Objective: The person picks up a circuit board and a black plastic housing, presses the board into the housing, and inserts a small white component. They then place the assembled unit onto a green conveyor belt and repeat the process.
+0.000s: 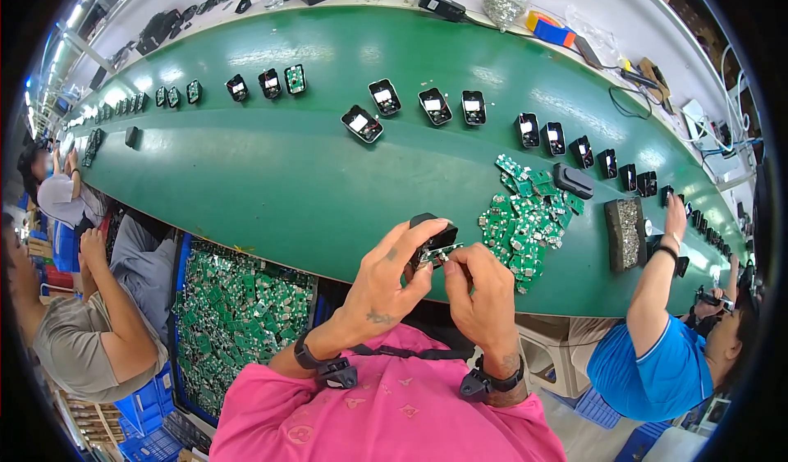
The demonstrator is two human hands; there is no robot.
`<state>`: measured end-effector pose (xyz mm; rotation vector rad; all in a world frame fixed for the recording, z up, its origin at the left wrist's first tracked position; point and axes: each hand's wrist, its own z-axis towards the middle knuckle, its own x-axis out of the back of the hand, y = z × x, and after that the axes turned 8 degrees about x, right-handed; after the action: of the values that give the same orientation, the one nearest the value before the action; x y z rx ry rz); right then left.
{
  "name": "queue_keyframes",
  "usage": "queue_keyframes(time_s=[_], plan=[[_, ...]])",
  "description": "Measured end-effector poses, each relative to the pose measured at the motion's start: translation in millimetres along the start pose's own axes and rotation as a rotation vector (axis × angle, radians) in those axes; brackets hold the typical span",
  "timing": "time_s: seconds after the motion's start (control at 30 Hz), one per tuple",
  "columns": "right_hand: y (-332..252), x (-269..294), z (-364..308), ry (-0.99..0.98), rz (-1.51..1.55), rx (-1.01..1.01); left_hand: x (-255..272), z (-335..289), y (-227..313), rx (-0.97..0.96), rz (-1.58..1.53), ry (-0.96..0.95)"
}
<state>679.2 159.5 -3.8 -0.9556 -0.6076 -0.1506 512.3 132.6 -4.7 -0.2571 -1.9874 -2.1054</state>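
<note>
Just past the table's near edge, my left hand [384, 283] grips a small black plastic housing [435, 239] between thumb and fingers. A green circuit board [442, 256] shows at the housing's lower side. My right hand [483, 292] closes thumb and fingers at that board's edge; how far the board sits inside is hidden by my fingers. A heap of loose green circuit boards [525, 224] lies on the table just right of my hands. Beside the heap's far right side is a black oblong plastic piece [573, 180].
Open black housings [362, 124] stand in a spaced row along the green table [279, 166]. A dark rough block [625, 234] lies at right, near the arm of a person in blue [657, 363]. Left of me, a blue crate [178, 277] holds many boards; another person [90, 339] sits beyond it.
</note>
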Motion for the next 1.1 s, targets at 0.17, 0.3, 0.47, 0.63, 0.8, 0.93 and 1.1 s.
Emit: queue_keyframes(time_s=[0.17, 0.3, 0.47, 0.63, 0.8, 0.93, 1.1], plan=[[-0.8, -1.2, 1.4, 0.014, -0.042, 0.048, -1.0, 0.5, 0.9, -0.032, 0.037, 0.017], [-3.4, 1.3, 1.8, -0.035, -0.116, 0.067, -1.8, 0.7, 0.1, -0.114, 0.187, 0.049], [-1.4, 7.9, 4.8, -0.136, -0.137, 0.049, 2.8, 4.3, 1.5, -0.135, 0.270, 0.012], [0.0, 7.7, 4.9, -0.105, 0.026, -0.019, 8.3, 5.0, 2.7, -0.115, 0.250, -0.089], [9.1, -8.7, 1.7, -0.015, 0.007, -0.026, 4.2, 7.2, -4.8, -0.037, 0.208, -0.068], [16.1, -10.0, -9.2, 0.171, 0.019, -0.279, 3.7, 10.0, -14.9, 0.154, -0.155, -0.125], [27.6, -10.4, -25.4, 0.178, 0.524, -0.512, 5.8, 7.6, -16.5, 0.198, -0.304, -0.283]])
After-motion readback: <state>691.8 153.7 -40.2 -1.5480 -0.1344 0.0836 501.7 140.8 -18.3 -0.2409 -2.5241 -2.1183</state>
